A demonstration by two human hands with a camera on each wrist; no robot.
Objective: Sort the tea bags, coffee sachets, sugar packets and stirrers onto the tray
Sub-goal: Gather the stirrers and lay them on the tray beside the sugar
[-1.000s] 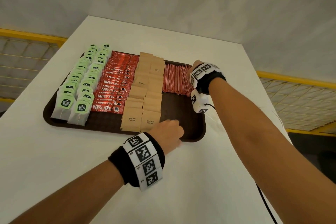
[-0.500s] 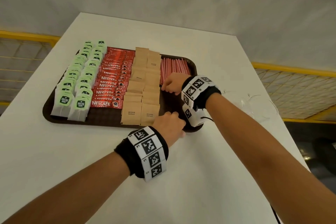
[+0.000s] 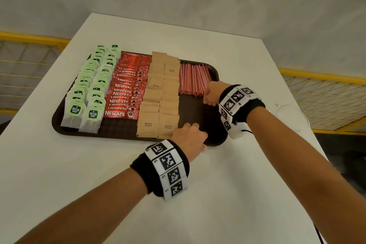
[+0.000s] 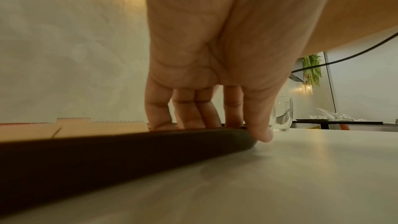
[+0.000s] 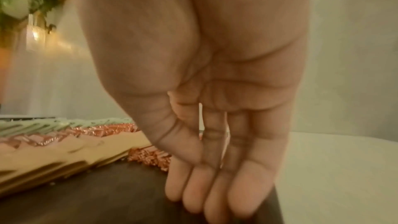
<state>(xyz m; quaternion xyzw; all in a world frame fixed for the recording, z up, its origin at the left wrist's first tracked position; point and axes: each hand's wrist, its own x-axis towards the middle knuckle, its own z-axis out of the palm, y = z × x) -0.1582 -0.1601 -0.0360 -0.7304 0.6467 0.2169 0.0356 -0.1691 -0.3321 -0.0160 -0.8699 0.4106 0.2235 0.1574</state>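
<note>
Our right hand point(image 3: 211, 93) has drawn back from the red stirrers point(image 3: 193, 78) to the dark brown plastic tray's point(image 3: 118, 128) right edge, fingers straight and holding nothing. Our left hand point(image 3: 189, 138) grips the tray's near rim — thumb outside, fingers inside — beside the brown paper sugar packets point(image 3: 158, 125).

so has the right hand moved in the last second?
Yes. The right hand has come back from the tray's far right corner, along the stirrers, to their near ends.
</note>
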